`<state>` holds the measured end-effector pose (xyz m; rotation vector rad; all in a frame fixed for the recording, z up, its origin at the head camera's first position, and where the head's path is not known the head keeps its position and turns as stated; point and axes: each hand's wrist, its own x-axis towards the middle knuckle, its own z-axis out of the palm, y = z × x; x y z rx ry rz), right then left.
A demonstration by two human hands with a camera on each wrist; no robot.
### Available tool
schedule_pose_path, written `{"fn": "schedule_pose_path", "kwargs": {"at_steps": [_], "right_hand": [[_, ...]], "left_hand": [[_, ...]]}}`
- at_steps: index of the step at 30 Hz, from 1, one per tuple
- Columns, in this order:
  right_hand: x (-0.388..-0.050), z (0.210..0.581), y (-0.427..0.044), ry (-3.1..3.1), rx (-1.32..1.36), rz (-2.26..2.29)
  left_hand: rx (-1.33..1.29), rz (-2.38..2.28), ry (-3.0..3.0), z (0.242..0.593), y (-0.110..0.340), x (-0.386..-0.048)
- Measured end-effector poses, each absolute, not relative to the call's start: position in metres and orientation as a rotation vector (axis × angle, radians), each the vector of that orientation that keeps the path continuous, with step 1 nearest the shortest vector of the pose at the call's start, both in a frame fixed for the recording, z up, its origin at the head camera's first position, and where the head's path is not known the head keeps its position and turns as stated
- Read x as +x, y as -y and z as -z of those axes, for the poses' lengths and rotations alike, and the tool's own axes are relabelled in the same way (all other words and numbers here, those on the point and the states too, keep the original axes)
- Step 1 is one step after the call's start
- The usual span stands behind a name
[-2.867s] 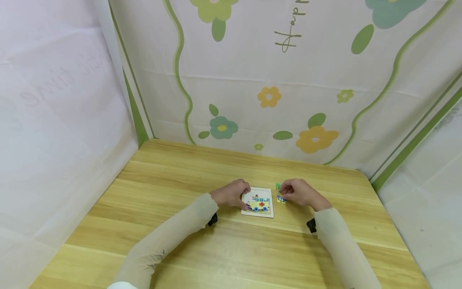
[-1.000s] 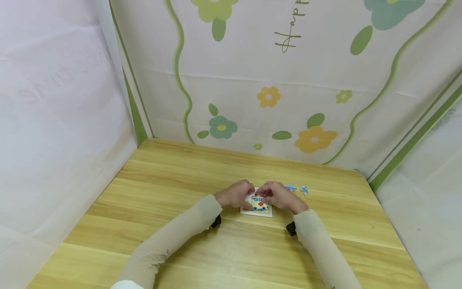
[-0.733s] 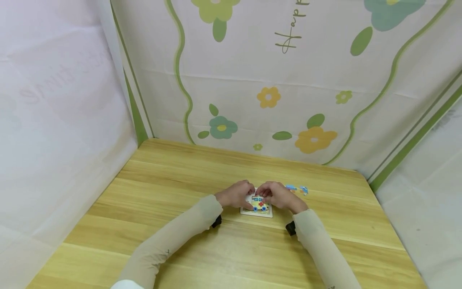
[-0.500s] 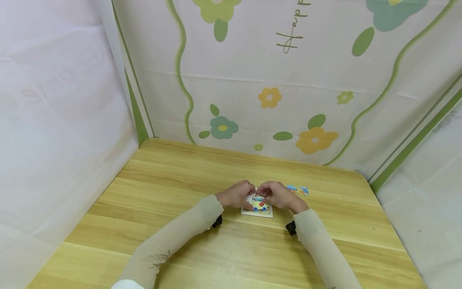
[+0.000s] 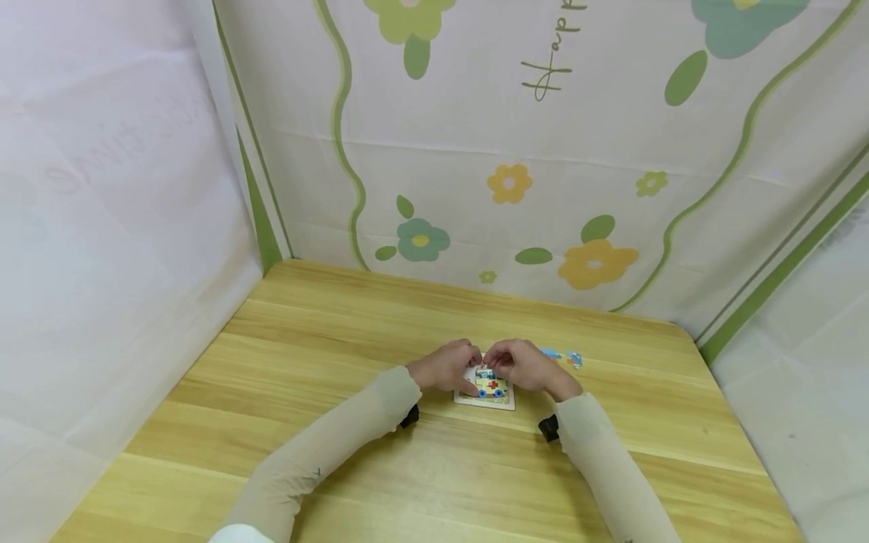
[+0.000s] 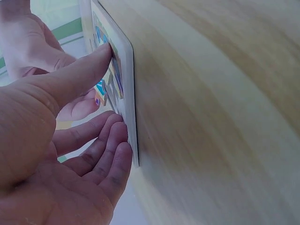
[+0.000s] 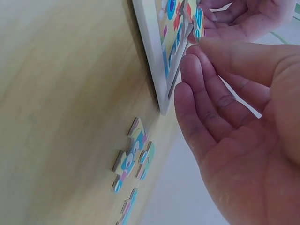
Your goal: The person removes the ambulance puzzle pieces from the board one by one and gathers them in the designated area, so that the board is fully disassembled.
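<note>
A square jigsaw board (image 5: 505, 406) with a pale frame and a yellow ambulance picture lies on the table. My left hand (image 5: 444, 366) is at its left side, thumb pressing on the picture and the other fingertips touching the frame, as the left wrist view shows. My right hand (image 5: 523, 366) is over the board's upper right part. Between its thumb and fingers it pinches a small jigsaw piece (image 7: 199, 21) with blue and orange on it, tilted up from the board. In the left wrist view this jigsaw piece (image 6: 100, 91) is partly hidden by the fingers.
Several loose jigsaw pieces (image 7: 129, 159) lie on the wooden table (image 5: 434, 475) to the right of the board; in the head view blue pieces (image 5: 574, 359) show beyond the right hand. A flower-printed cloth (image 5: 434, 151) hangs behind the table, with more cloth at both sides.
Since the oldest frame, my right hand has moved left from the loose pieces to over the board. Over the last second both hands stay almost in place, with only slight finger movement.
</note>
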<state>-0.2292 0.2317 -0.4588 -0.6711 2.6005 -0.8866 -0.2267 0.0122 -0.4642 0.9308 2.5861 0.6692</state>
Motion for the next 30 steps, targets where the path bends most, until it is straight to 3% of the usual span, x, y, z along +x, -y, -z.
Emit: {"fn": "schedule_pose_path", "kwargs": {"at_steps": [21, 30], "right_hand": [[-0.226, 0.456, -0.234, -2.594, -0.687, 0.993], [-0.223, 0.45, -0.259, -2.61, -0.634, 1.01]], "left_hand": [[0.948, -0.641, -2.595, 0.462, -0.012, -0.227], [0.936, -0.636, -2.606, 0.464, -0.013, -0.226]]}}
